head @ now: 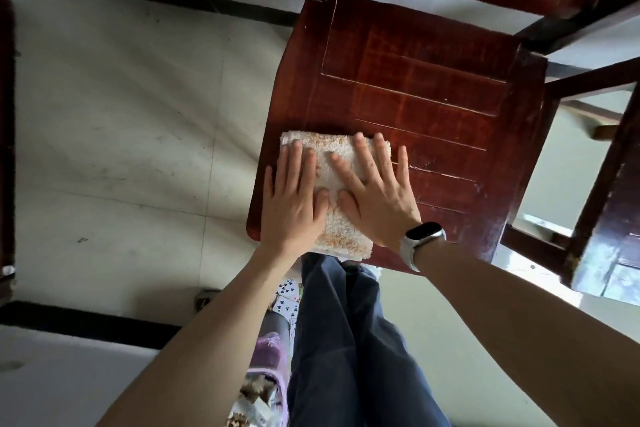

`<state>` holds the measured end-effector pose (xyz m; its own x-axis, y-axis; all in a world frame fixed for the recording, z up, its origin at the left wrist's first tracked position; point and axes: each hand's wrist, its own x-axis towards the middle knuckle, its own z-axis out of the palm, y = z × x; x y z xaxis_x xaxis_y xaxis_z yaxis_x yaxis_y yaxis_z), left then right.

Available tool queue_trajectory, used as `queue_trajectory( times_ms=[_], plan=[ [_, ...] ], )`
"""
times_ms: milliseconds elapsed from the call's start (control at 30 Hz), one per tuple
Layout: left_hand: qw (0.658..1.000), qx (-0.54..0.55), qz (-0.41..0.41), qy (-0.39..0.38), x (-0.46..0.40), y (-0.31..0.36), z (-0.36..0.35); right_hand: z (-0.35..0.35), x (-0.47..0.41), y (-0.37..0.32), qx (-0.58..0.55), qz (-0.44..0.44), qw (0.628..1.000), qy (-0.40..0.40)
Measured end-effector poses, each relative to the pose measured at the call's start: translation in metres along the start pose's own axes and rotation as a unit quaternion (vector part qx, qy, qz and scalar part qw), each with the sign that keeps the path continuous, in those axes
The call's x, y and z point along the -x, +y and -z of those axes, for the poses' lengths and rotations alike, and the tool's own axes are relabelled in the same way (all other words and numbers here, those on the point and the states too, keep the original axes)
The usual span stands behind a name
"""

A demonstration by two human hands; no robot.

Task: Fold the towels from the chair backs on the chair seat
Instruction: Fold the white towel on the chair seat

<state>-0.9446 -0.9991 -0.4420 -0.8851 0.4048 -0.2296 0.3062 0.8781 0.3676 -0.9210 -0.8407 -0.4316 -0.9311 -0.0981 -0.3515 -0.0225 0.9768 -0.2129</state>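
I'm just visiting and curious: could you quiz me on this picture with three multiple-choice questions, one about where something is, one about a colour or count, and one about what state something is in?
1. Where does the folded towel lie?
A. on the floor
B. on the chair seat, near its front left corner
C. over the chair back

2. How many hands touch the towel?
A. none
B. one
C. two

3. How are the hands held?
A. flat, fingers straight, pressing down
B. clenched in fists
C. pinching a corner in the air

Answers:
1 B, the towel rests on the red-brown wooden seat.
2 C, the left hand and the right hand both lie on it.
3 A, both palms are spread on the cloth.
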Motion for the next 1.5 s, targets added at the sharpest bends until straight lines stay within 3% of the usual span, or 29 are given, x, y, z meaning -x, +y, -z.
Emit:
queue_trajectory(
  times_ms=[100, 167, 233, 333, 433, 533, 700, 867, 1000, 1167, 1333, 1500],
  plan=[
    [0.995, 0.075, 0.033, 0.058, -0.002, -0.002, 0.015, 0.013, 0.015, 0.002, -0.129, -0.093, 0.987, 0.035],
    [0.982, 0.106, 0.133, 0.082, -0.002, -0.007, 0.022, 0.022, 0.027, 0.0, -0.268, -0.204, 0.941, 0.019],
    [0.96, 0.161, 0.222, 0.047, -0.002, -0.012, 0.025, 0.022, 0.036, -0.004, -0.351, -0.275, 0.895, -0.006],
    [0.931, 0.234, 0.28, 0.007, -0.003, -0.015, 0.021, 0.019, 0.037, -0.016, -0.403, -0.297, 0.865, -0.036],
    [0.905, 0.275, 0.323, -0.011, -0.01, -0.011, 0.021, 0.017, 0.03, -0.024, -0.484, -0.369, 0.792, -0.055],
    [0.891, 0.285, 0.35, -0.041, -0.018, -0.01, 0.021, 0.017, 0.022, -0.029, -0.536, -0.402, 0.742, -0.023],
    [0.892, 0.233, 0.376, -0.095, -0.032, -0.006, 0.029, 0.017, 0.015, -0.026, -0.57, -0.407, 0.714, -0.022],
    [0.914, 0.221, 0.328, -0.09, -0.032, 0.003, 0.041, 0.017, 0.02, -0.019, -0.593, -0.419, 0.688, -0.018],
    [0.893, 0.324, 0.284, -0.128, -0.025, 0.016, 0.055, 0.026, 0.032, -0.015, -0.6, -0.422, 0.68, -0.004],
    [0.904, 0.344, 0.234, -0.096, -0.014, 0.037, 0.073, 0.052, 0.058, -0.006, -0.644, -0.411, 0.646, 0.016],
    [0.924, 0.33, 0.18, -0.071, -0.001, 0.09, 0.103, 0.088, 0.097, 0.01, -0.631, -0.409, 0.656, 0.068],
    [0.937, 0.305, 0.108, -0.129, 0.014, 0.166, 0.131, 0.134, 0.163, 0.039, -0.63, -0.427, 0.633, 0.143]
  ],
)
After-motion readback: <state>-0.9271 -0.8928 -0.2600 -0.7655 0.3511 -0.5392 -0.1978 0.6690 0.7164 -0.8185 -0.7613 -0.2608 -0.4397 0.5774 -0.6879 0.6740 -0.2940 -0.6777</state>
